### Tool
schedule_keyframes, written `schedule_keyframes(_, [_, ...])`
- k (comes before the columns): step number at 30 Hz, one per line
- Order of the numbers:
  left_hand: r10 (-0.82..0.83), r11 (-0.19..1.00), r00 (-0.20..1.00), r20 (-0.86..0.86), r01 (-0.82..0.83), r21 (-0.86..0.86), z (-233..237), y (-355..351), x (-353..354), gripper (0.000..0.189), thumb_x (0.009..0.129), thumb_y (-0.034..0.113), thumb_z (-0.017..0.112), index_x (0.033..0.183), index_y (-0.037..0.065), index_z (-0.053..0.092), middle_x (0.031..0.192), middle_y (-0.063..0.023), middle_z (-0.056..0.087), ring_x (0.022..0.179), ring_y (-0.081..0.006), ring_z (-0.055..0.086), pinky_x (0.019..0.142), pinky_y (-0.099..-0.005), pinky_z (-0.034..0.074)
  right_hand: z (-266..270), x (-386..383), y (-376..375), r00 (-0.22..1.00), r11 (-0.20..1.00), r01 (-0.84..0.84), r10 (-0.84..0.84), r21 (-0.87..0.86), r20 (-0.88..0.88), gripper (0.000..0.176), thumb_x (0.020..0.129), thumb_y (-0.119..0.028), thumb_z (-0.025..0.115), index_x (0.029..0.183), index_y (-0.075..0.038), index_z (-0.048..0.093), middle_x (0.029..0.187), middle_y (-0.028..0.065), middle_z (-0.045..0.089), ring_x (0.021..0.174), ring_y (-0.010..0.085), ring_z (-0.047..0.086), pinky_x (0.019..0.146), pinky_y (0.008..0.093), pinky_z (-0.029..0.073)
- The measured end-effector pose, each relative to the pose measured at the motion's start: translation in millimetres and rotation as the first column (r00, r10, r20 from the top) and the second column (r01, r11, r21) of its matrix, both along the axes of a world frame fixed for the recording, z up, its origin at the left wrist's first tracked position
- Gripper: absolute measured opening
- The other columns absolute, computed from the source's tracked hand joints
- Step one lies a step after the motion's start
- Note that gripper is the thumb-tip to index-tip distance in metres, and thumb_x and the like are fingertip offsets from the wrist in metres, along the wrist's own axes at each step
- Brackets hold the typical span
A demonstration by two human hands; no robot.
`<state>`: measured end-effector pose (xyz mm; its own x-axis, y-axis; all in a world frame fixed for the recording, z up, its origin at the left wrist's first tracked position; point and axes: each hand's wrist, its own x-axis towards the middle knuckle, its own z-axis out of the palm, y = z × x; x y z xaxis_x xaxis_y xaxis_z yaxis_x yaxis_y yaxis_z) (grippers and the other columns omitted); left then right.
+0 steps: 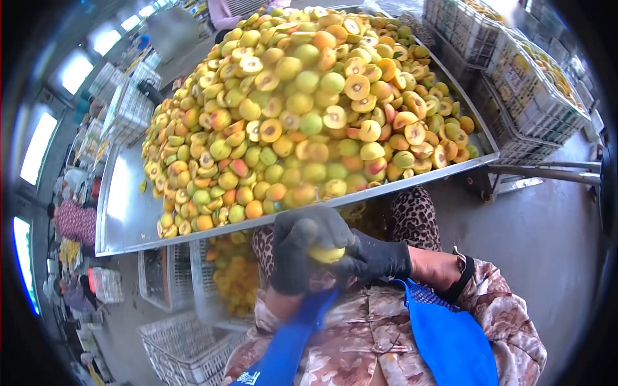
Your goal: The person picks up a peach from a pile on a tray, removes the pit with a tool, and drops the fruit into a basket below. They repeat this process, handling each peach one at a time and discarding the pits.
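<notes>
Both hands wear dark gloves and meet at the tray's front edge, close to my body. My left hand point(299, 248) is closed round a yellow fruit point(327, 255), part of which shows between the hands. From the right, my right hand point(380, 255) reaches in with its fingers closed against the fruit's side; what else they may hold is hidden. Just beyond the hands, a big metal tray point(122, 222) bears a high heap of yellow, green and orange fruit point(290, 128), many pieces cut in half with brown centres.
Below the tray at the left are a white crate point(187, 347) and a container of orange fruit pieces point(235, 276). Stacked crates point(528, 96) of fruit stand at the right, beside a metal bar point(547, 172). Other people point(76, 222) are at the far left and behind the heap.
</notes>
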<state>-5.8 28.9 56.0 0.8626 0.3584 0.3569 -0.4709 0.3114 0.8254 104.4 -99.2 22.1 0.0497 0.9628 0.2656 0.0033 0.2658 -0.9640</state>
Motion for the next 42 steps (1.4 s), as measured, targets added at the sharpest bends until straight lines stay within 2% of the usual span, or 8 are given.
schedule_keyframes(6, [0.541,0.704,0.786,-0.3,-0.618,-0.351,-43,60,-41,0.047,0.109,0.045,0.047,0.083,0.008,0.057,0.084,-0.0114,0.063,0.076,-0.0313,0.068,0.071,-0.0413,0.06,-12,5,-2,0.974,0.984,0.031,0.009,-0.174,0.227,0.041,0.099,-0.03,0.064,0.131,-0.006,0.057,0.094,0.0233,0.068,0.081,0.0431,0.07,0.073,0.0504,0.054])
schedule_keyframes(10, [0.987,-0.015,0.13,0.094,-0.509,0.861,-131,183,-90,0.025,0.099,0.02,0.068,0.104,-0.004,0.07,0.112,-0.015,0.072,0.097,-0.0291,0.068,0.089,-0.0378,0.054,-103,29,-32,0.667,0.85,0.403,-0.018,-0.34,0.745,0.038,0.097,-0.039,0.063,0.114,-0.005,0.061,0.084,0.0204,0.072,0.079,0.0422,0.071,0.068,0.0496,0.056])
schedule_keyframes(16, [0.878,0.414,0.468,-0.097,-0.641,0.646,-105,219,91,0.038,0.088,0.022,0.076,0.116,-0.002,0.069,0.122,-0.0237,0.068,0.111,-0.037,0.064,0.096,-0.0411,0.052,-72,23,-23,0.651,0.829,0.505,-0.184,-0.24,0.736,0.04,0.097,-0.044,0.062,0.101,-0.005,0.058,0.077,0.025,0.068,0.075,0.0456,0.068,0.065,0.0539,0.052])
schedule_keyframes(18, [0.952,-0.053,0.24,0.189,-0.481,0.875,-139,235,148,0.046,0.082,0.023,0.079,0.119,0.001,0.065,0.121,-0.0224,0.065,0.11,-0.0397,0.061,0.096,-0.0447,0.05,-69,25,-27,0.71,0.844,0.497,-0.261,-0.202,0.654,0.038,0.097,-0.042,0.063,0.096,-0.004,0.056,0.075,0.0254,0.067,0.074,0.0466,0.067,0.064,0.0552,0.051])
schedule_keyframes(24, [0.895,-0.07,0.361,0.263,-0.469,0.881,-129,222,158,0.042,0.076,0.018,0.078,0.111,0.005,0.058,0.108,-0.0192,0.06,0.107,-0.0409,0.055,0.093,-0.0483,0.047,-74,32,-39,0.825,0.808,0.511,-0.367,-0.293,0.429,0.038,0.097,-0.038,0.068,0.112,-0.003,0.062,0.084,0.0245,0.069,0.077,0.0402,0.071,0.068,0.0488,0.054])
schedule_keyframes(31, [0.442,0.556,0.895,-0.06,-0.221,0.801,-55,127,92,0.041,0.081,0.003,0.078,0.12,0.001,0.067,0.106,-0.0069,0.073,0.097,-0.014,0.066,0.091,-0.0316,0.053,-39,51,35,0.737,0.755,0.591,-0.648,-0.284,-0.19,0.023,0.098,-0.025,0.069,0.108,-0.005,0.065,0.084,-0.0035,0.06,0.074,0.0068,0.054,0.065,0.0263,0.046])
schedule_keyframes(36, [0.145,0.954,0.941,-0.306,-0.215,-0.21,-68,41,47,0.045,0.103,0.028,0.063,0.141,0.005,0.057,0.132,-0.0108,0.065,0.118,-0.0234,0.065,0.099,-0.0372,0.056,-30,27,46,0.436,0.854,0.238,-0.52,-0.463,-0.734,0.013,0.101,-0.021,0.066,0.099,-0.009,0.066,0.081,-0.004,0.061,0.069,0.0067,0.056,0.058,0.0245,0.044])
schedule_keyframes(42, [0.081,0.796,0.933,-0.35,-0.272,-0.541,-78,21,23,0.059,0.108,0.045,0.051,0.146,0.0,0.049,0.141,-0.015,0.058,0.125,-0.0238,0.061,0.1,-0.0373,0.055,-42,17,30,0.853,0.775,0.497,-0.519,-0.39,0.055,0.029,0.104,-0.022,0.062,0.119,0.002,0.065,0.099,0.0038,0.071,0.092,0.0107,0.062,0.082,0.0297,0.053])
